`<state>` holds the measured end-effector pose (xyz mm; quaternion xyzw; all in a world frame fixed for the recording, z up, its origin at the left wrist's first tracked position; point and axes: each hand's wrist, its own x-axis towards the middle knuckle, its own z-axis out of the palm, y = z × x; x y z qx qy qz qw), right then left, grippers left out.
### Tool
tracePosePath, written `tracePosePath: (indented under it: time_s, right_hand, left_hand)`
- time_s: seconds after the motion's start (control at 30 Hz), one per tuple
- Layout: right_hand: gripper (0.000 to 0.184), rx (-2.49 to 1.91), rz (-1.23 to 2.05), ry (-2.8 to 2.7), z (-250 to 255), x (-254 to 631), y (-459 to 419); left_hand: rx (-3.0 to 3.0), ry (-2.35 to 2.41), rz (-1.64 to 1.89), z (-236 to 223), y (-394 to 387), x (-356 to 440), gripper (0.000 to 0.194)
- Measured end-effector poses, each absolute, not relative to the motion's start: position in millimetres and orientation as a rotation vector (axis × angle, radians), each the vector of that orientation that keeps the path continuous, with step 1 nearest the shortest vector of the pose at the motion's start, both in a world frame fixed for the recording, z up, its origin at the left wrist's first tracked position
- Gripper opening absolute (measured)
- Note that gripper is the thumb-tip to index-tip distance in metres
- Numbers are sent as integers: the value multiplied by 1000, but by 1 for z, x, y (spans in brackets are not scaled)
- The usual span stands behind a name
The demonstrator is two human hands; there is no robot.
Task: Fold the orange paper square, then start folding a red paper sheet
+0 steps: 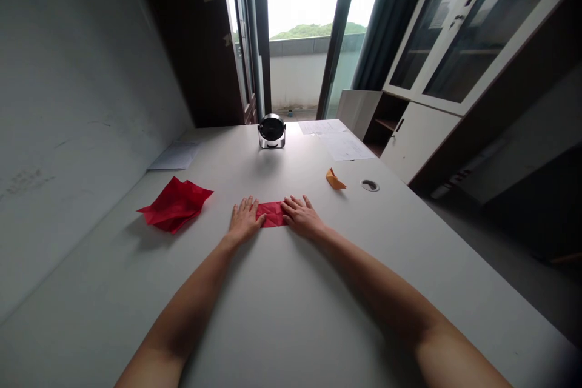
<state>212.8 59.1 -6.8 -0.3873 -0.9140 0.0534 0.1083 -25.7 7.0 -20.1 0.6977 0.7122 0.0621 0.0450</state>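
A folded strip of red paper (273, 214), creased across its face, lies flat on the white table (268, 315). My left hand (244, 218) rests with spread fingers on its left end. On the right end lies my right hand (302, 216), its fingers also stretched out. Both ends of the strip are partly hidden under the hands. To the left sits a larger crumpled, creased piece of red paper (176, 204). Beyond my right hand stands a small folded orange paper figure (335, 179).
A round black device on a metal stand (271, 131) is at the table's far side. White sheets (348, 146) lie at the back right, another sheet (175, 156) at the left by the wall. A cable hole (370, 185) is near the right edge. Cabinets (422, 139) stand beyond.
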Motion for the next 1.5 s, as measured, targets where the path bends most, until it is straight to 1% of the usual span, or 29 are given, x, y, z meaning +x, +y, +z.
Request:
tracePosePath:
  time_s: [0.17, 0.3, 0.4, 0.57, 0.7, 0.8, 0.97, 1.1, 1.23, 1.37, 1.5]
  right_hand:
    - [50, -1223, 236, -2664, -11, 219, 68]
    - [49, -1235, 247, -2639, -11, 219, 68]
    - [50, -1245, 250, -2633, -11, 218, 68]
    - [49, -1318, 223, -2555, -16, 220, 71]
    - [56, -1375, 231, -2419, -19, 222, 75]
    - [59, -1308, 319, -2308, -18, 223, 79]
    - [53, -1186, 560, -2055, -17, 226, 85]
    - [53, -1063, 765, -1924, -19, 224, 86]
    - [52, -1032, 794, -1922, -17, 221, 82]
    - [47, -1037, 761, -1974, -13, 220, 79]
    - [43, -994, 826, -2007, -7, 217, 72]
  left_hand:
    - [2301, 2195, 347, -8, 2, -21, 50]
    - [2515, 1835, 426, -4, -1, -12, 43]
    - [2526, 1674, 373, -9, 0, -9, 45]
    - [2411, 1825, 323, -18, 4, -12, 56]
    - [2405, 1854, 376, -19, 4, -14, 54]
    - [2390, 1877, 438, -16, 3, -14, 53]
    - [2347, 1917, 516, -10, 1, -13, 54]
    - [2334, 1914, 528, -8, -1, -13, 53]
    - [2345, 1923, 520, -8, -1, -13, 51]
    - [2361, 1923, 519, -9, 0, -13, 48]
    - [2369, 1916, 519, -9, 0, -13, 46]
